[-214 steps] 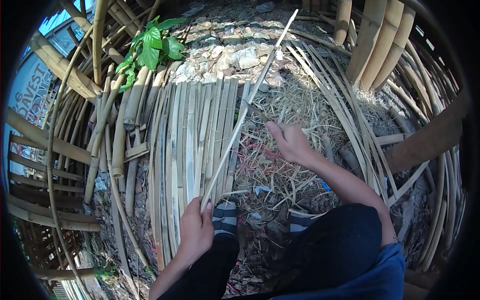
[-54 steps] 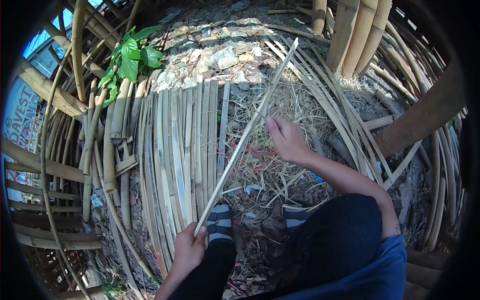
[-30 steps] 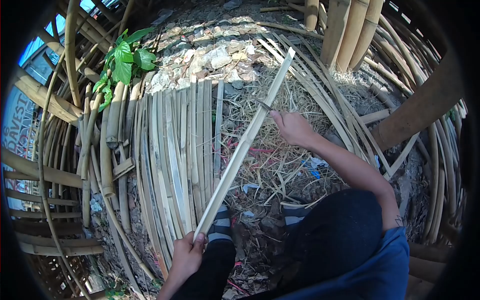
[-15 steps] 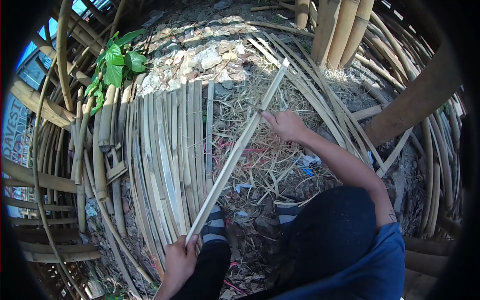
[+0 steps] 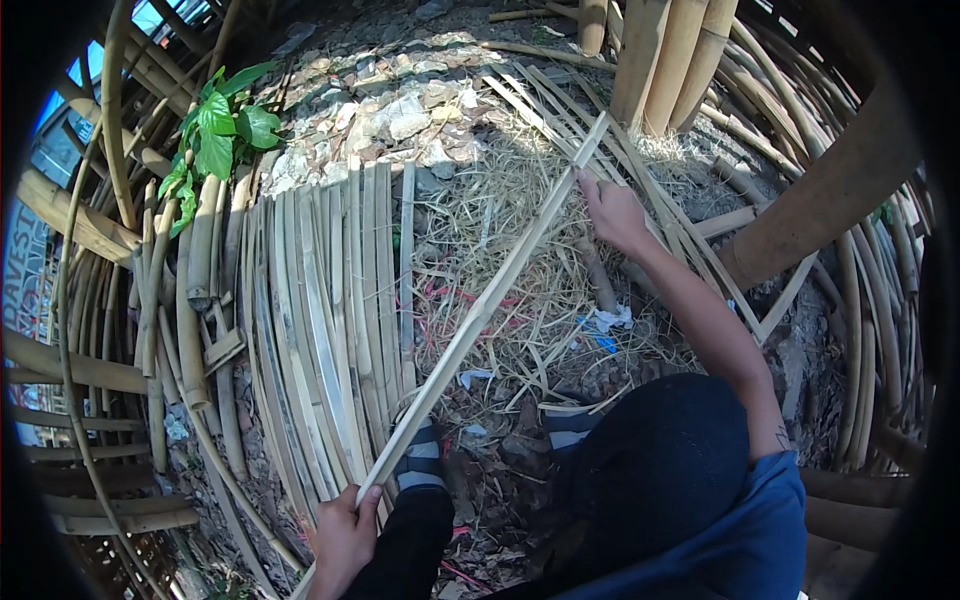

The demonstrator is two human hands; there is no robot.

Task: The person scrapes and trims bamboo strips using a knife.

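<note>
A long, pale bamboo strip (image 5: 480, 310) runs diagonally from near my lap up to the right. My left hand (image 5: 345, 535) is closed around its lower part, thumb on top. Close to the upper end, my right hand (image 5: 615, 212) is closed with its fingertips at the strip's edge. The thin dark knife blade that shows in the earlier frame is hidden now, behind the fingers or the strip. Under the strip's upper half lies a heap of thin bamboo shavings (image 5: 520, 230).
Many split bamboo strips (image 5: 325, 300) lie side by side to the left. More strips (image 5: 640, 180) lie at upper right, by upright bamboo poles (image 5: 665, 65). A thick pole (image 5: 815, 195) slants at right. A leafy plant (image 5: 215, 130) grows at upper left; rubble (image 5: 400, 120) covers the ground behind.
My right hand has slid up and right along the strip toward its far end. The strip's upper end has swung slightly right; my left hand has shifted slightly down and left.
</note>
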